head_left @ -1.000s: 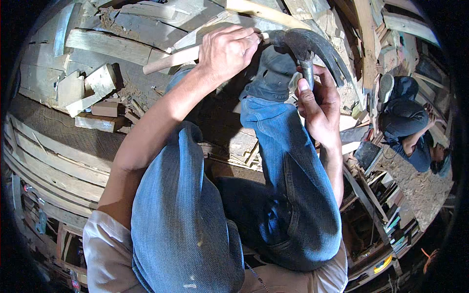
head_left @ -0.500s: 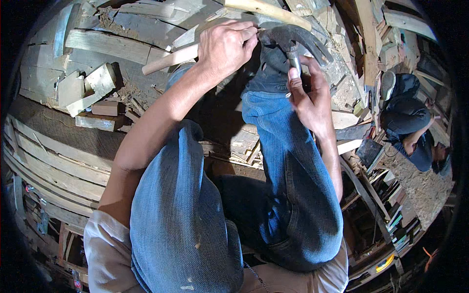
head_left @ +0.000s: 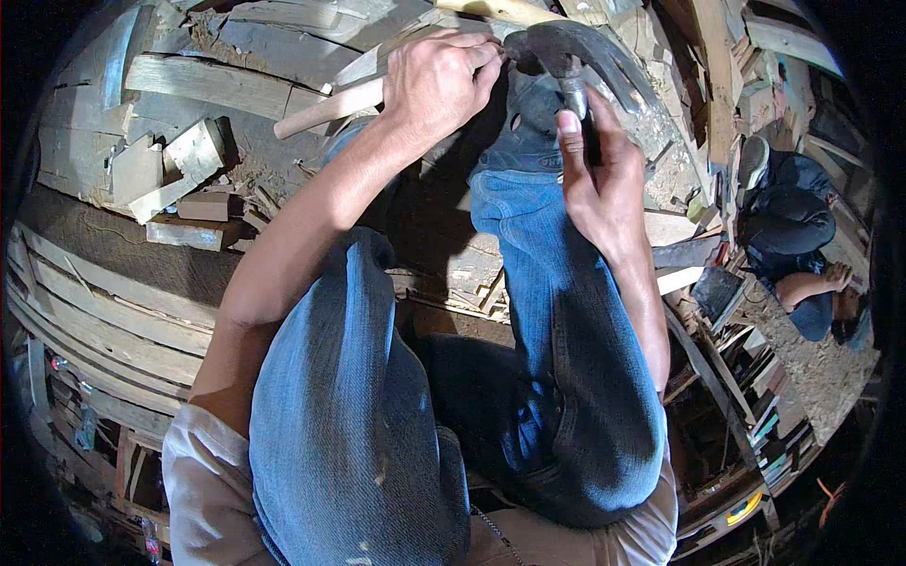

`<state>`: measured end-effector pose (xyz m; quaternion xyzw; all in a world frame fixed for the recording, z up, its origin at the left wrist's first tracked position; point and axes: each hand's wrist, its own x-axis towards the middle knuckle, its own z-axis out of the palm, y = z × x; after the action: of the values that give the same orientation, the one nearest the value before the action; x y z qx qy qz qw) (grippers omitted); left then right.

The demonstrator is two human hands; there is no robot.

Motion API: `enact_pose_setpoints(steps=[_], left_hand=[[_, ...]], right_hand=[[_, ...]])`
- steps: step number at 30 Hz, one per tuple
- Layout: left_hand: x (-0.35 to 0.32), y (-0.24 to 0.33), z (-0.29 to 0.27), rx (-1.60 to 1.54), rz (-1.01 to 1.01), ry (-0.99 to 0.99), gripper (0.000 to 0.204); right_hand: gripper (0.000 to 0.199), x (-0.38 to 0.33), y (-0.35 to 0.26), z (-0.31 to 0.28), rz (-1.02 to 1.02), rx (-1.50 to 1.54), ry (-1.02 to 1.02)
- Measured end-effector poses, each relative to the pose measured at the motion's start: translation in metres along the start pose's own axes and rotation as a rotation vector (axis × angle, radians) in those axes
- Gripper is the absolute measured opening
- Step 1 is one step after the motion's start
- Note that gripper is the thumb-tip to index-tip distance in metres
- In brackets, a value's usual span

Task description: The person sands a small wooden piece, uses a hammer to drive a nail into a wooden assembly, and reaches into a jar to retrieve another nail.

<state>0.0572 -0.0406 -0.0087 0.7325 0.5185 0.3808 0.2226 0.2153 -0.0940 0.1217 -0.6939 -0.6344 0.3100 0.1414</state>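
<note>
Fingers of my left hand [head_left: 439, 85] clench the wooden hammer handle [head_left: 326, 108] at twelve o'clock; my right hand [head_left: 595, 179] pinches a curved metal blade [head_left: 604, 47] just beside the hammer head [head_left: 543, 57].

Faded blue denim jeans [head_left: 359, 406] with pale flecks cover both legs, above a light beige shirt hem [head_left: 203, 491]. The hammer [head_left: 566, 57] has a dark grey metal head and pale tan wooden handle. Surrounding wood offcuts [head_left: 170, 170] are weathered grey-brown.
</note>
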Motion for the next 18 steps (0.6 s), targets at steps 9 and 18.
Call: enact_pose_setpoints(steps=[9,18], left_hand=[[-0.004,-0.006,0.002,0.018,0.040,0.034,0.014],[-0.006,0.001,-0.001,-0.008,0.024,0.035,0.015]], right_hand=[[0.039,0.000,0.012,0.009,0.008,0.066,0.018],[0.038,-0.002,0.006,0.004,-0.045,0.025,-0.038]])
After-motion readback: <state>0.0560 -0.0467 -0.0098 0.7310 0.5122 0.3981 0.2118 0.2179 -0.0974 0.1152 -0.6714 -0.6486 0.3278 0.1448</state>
